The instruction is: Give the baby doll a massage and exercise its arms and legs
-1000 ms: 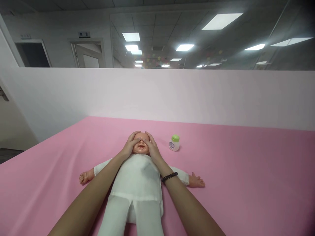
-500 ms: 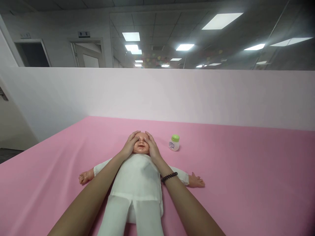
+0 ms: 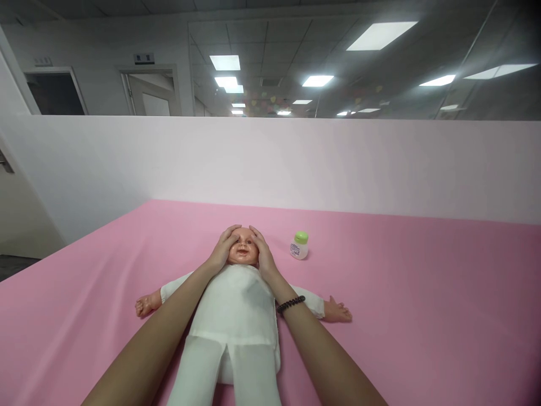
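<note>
A baby doll (image 3: pixel 236 304) with a white cloth body lies on its back, arms spread and head at the far end. Its hard plastic face (image 3: pixel 243 248) shows between my hands. My left hand (image 3: pixel 224 247) wraps round the left side of the head, thumb near the eye and fingers curved over the top. On the other side, my right hand (image 3: pixel 262 252) cups the head in the same way, fingers closed against it. A black beaded bracelet (image 3: pixel 291 304) circles my right wrist. My forearms pass over the doll's arms and partly hide them.
A small clear bottle (image 3: pixel 299 248) with a green cap stands to the right of the doll's head. Pink cloth (image 3: pixel 401 299) covers the table. Behind it rises a white wall (image 3: pixel 296 163) with glass above, and a door (image 3: pixel 21 208) is at the left.
My right hand has eased slightly to the right along the doll's head, so more of the eye on that side shows. My left hand and the bottle stay where they were.
</note>
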`<state>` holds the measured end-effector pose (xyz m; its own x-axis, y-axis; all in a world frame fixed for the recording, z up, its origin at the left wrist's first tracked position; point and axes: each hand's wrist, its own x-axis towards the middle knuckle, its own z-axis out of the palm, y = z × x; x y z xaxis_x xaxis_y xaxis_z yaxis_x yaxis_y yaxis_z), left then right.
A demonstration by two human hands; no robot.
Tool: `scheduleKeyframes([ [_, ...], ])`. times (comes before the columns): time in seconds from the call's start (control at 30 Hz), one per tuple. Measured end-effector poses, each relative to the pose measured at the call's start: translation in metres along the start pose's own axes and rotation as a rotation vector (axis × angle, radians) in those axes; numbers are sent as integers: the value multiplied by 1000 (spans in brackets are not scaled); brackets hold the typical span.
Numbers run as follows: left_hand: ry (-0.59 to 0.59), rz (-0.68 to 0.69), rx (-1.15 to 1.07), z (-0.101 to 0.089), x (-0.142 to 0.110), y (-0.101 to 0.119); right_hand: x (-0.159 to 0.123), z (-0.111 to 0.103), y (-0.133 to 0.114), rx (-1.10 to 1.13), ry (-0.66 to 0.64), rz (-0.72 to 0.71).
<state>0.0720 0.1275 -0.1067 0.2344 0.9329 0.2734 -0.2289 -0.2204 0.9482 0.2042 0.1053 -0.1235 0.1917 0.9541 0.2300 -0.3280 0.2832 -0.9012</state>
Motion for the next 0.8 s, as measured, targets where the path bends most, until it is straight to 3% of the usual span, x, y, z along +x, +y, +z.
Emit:
scheduleKeyframes([
  [0.8, 11, 7, 13, -1, 0, 0, -5, 2, -5, -57, 2, -3],
])
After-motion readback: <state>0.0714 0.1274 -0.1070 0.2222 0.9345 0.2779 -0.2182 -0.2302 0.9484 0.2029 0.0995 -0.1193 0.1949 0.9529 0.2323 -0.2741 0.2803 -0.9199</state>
